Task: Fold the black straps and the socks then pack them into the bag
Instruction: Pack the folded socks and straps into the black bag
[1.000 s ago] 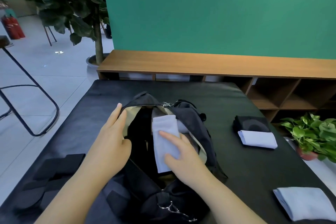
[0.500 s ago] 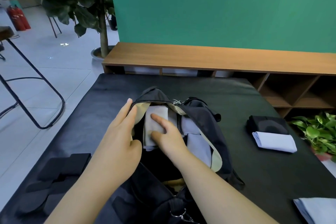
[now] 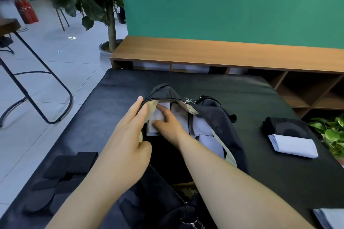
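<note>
An open black bag (image 3: 219,117) with beige lining lies mid-table. My left hand (image 3: 128,135) holds its left rim, fingers straight outside, thumb over the edge. My right hand (image 3: 169,124) reaches inside and holds a folded white sock (image 3: 154,117) against the far left wall, forefinger and thumb on top, other fingers hidden. More folded white socks (image 3: 202,126) sit inside to the right. Black straps (image 3: 61,173) lie at the near left. On the right lie a folded white sock (image 3: 294,145), a black folded piece (image 3: 284,124) and, at the near corner, another white sock (image 3: 331,217).
The black table (image 3: 186,82) ends just left of the straps. A low wooden shelf unit (image 3: 223,54) runs behind it under a green wall. A potted plant (image 3: 333,134) stands off the right edge, and a metal stool frame (image 3: 37,80) on the floor to the left.
My right hand carried the white sock from above the bag's opening to its far left inside. My left hand stayed on the rim. The view shifted slightly.
</note>
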Tool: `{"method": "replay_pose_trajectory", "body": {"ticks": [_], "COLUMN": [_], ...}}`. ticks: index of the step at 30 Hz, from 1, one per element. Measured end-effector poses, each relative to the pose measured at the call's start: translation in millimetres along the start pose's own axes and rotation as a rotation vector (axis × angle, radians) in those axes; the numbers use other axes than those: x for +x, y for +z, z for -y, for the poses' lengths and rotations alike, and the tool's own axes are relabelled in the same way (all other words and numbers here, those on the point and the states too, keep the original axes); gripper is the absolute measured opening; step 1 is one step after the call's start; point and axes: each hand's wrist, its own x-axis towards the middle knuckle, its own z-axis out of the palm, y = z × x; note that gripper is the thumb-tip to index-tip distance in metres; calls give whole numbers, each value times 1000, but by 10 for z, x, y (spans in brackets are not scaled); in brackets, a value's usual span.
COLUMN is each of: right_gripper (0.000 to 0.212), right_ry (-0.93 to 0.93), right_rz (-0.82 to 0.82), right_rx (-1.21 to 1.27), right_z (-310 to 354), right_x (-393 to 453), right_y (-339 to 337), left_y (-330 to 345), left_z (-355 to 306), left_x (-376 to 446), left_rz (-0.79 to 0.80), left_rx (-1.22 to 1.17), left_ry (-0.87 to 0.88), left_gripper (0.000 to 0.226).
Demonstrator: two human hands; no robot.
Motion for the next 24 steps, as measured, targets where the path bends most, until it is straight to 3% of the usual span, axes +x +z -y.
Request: {"method": "replay_pose_trajectory", "body": {"ticks": [3,5,8,12,15,19,24], "right_gripper": [63,59,51,53,54,63,68], "right_ry": [18,-9,-111,-215,-255,-167,-152], "right_rz": [57,6,-146,-176,-60,142,230], "right_rx": [-282,-431,-509,-643,-743,-896,-962], "right_z": [7,15,36,41,11,-23,-86], "right_x": [60,21,-152,-402,-502,-481,-410], "right_y": [46,73,112,118,120,134,176], "left_y": [5,10,13,32,52,61,59], "left_z": [9,23,17,18,29,46,74], "left_x": [-23,-37,-60,-59,-51,-50,-38], "left_rz": [7,3,4,25,27,28,34], "left_rx": [-5,-7,-18,-33,-36,-39,-24], "left_ry": [3,5,8,-25,-21,-19,-10], "left_gripper": [81,81,83,82,81,80,80]}}
